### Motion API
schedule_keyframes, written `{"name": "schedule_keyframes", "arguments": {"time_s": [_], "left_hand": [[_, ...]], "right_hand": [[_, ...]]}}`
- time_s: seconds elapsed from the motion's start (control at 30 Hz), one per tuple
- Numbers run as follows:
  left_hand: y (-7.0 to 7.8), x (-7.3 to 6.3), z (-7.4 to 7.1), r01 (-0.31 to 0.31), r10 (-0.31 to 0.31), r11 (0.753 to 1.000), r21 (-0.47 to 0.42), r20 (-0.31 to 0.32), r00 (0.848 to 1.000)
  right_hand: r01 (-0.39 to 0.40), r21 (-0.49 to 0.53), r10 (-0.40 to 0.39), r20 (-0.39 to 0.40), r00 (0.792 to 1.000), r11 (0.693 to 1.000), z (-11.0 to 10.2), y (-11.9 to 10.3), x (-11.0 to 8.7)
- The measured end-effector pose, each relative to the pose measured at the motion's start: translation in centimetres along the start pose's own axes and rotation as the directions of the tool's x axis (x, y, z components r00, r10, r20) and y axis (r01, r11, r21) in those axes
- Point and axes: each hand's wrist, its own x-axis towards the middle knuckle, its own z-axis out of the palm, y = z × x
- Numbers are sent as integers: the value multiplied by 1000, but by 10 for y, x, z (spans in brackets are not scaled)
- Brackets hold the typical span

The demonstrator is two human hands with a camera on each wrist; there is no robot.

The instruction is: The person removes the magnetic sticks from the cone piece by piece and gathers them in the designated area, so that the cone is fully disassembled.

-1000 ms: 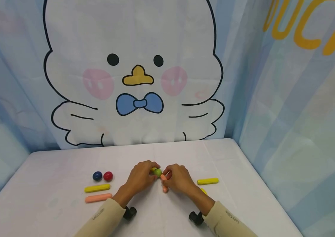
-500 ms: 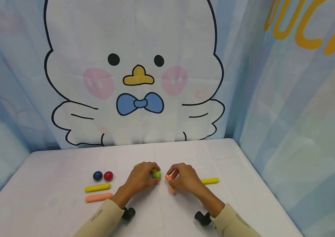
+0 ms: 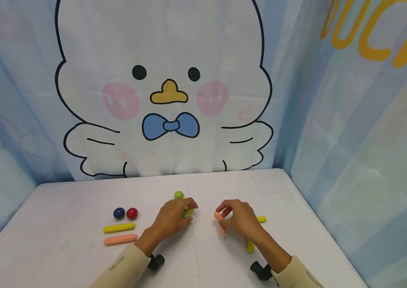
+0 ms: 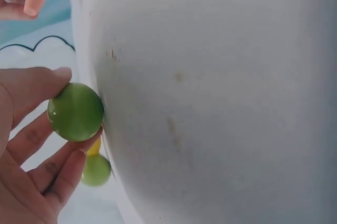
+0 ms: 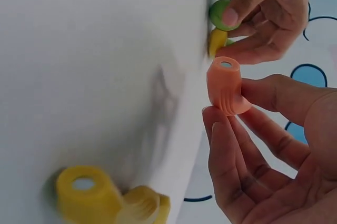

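In the head view my left hand (image 3: pixel 171 216) pinches a glossy green ball (image 4: pixel 76 112) between thumb and fingers. A yellow stick (image 3: pixel 188 211) runs back from that ball, with a second green ball (image 3: pixel 179 195) at its far end. To the right, and apart from them, my right hand (image 3: pixel 241 218) pinches a curved orange magnetic stick (image 5: pixel 225 87) by thumb and fingertips. Its end in the right wrist view shows a round silvery inset. Beneath the right forearm, a curved yellow stick (image 3: pixel 250 246) lies on the table, partly hidden.
At the left of the white table (image 3: pixel 66 216) lie a blue ball (image 3: pixel 119 213), a red ball (image 3: pixel 132 213), a straight yellow stick (image 3: pixel 118 228) and a straight orange stick (image 3: pixel 120 239). Another yellow stick (image 3: pixel 261 219) shows behind my right hand. A cartoon-printed curtain (image 3: pixel 203 152) stands behind.
My right hand has drawn the orange stick rightward, away from the green ball. In my left hand the yellow stick has turned, and its second green ball now shows beyond the fingers.
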Motion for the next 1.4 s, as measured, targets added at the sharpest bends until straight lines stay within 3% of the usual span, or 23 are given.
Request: {"name": "schedule_keyframes", "arguments": {"time_s": [0.27, 0.43, 0.57, 0.93, 1.13, 1.4], "left_hand": [[2, -4, -1, -8, 8, 1000, -29, -17, 1000], [1, -7, -2, 15, -16, 999, -51, -37, 999], [-2, -8, -3, 10, -11, 1000, -16, -57, 998], [-5, -10, -4, 77, -77, 997, 13, -8, 997], [-6, -12, -5, 89, -89, 996, 12, -1, 996], [-6, -14, -8, 99, -99, 995, -14, 20, 995]], "right_hand": [[-38, -76, 37, -15, 999, 996, -4, 10, -18], [-5, -141, -4, -65, 998, 990, -5, 16, -32], [14, -160, -26, -72, 997, 987, -4, 21, -39], [13, -196, -25, -59, 998, 980, -3, 23, -45], [27, -193, -48, -107, 993, 981, -4, 9, -38], [105, -42, -105, -1, 994, 994, 8, -16, -12]]}}
